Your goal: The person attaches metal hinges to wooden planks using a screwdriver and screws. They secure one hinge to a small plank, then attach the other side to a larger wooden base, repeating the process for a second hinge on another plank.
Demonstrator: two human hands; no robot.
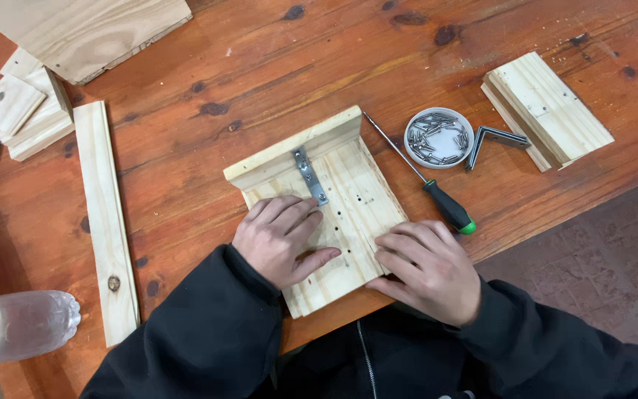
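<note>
Hands flat on pine board (348, 222): left hand (282, 240) and right hand (426, 270), fingers spread, pinching nothing. Screwdriver (437, 199) just beside right hand on counter (186, 148).

Pale pine board (348, 214) with a silver bracket (309, 176); reddish-brown knotty table (208, 81); screwdriver (437, 193) handle black with a green tip; white dish (438, 137) of grey screws; black sleeves.

board (334, 214): near part hidden under left hand (280, 238) and right hand (426, 267) | bottle (16, 325): cut by left edge, blurred | plank (83, 29): cut by top edge | screws (437, 137): too small to count
</note>
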